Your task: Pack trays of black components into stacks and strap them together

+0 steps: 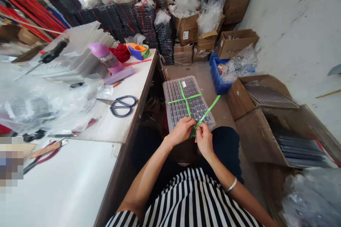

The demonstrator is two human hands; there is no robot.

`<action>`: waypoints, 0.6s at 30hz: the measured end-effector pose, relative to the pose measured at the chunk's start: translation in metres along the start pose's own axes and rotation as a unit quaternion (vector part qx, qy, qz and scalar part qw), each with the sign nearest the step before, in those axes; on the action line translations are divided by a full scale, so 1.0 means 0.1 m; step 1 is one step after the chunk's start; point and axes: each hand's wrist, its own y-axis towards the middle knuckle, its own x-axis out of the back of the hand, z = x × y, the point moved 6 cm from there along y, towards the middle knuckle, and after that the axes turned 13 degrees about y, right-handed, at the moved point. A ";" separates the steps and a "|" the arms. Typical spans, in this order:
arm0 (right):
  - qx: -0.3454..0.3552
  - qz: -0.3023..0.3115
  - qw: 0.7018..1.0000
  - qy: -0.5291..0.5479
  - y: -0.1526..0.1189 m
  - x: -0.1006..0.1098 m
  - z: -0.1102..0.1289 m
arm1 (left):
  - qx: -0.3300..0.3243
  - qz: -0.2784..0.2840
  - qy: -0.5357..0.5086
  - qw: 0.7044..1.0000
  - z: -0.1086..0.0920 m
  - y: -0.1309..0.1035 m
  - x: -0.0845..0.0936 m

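A stack of clear plastic trays [172,94] holding rows of small dark parts rests before my knees. Bright green strap [185,98] crosses over its top, and a loose end sticks out to the upper right. At the near edge of the stack, my left hand [183,130] is closed on the green strap. Close beside it on the right, my right hand [204,138] pinches the strap where the loose end starts. Green strap is bunched between the two hands; whether it is knotted cannot be made out.
The white table [66,177] on the left holds blue-handled scissors [123,106], a pink bottle [106,58] and plastic bags. Cardboard boxes [239,101] and a blue crate [220,81] stand on the right. Tied dark stacks [145,21] line the back.
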 end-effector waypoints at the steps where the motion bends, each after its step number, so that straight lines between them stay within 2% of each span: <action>1: -0.009 0.002 1.000 0.003 0.03 0.00 -0.01 | 0.005 -0.008 -0.003 1.000 0.00 -0.01 -0.01; 6: 0.003 0.016 1.000 -0.001 0.11 0.02 0.04 | 0.003 -0.031 -0.054 0.998 0.03 -0.01 -0.03; 12: 0.051 0.046 0.997 0.027 0.02 0.01 0.16 | 0.013 -0.037 -0.088 0.995 0.12 0.02 -0.04; 18: 0.005 0.073 0.991 0.111 0.04 -0.08 0.07 | 0.007 -0.035 -0.107 0.994 0.17 0.01 -0.05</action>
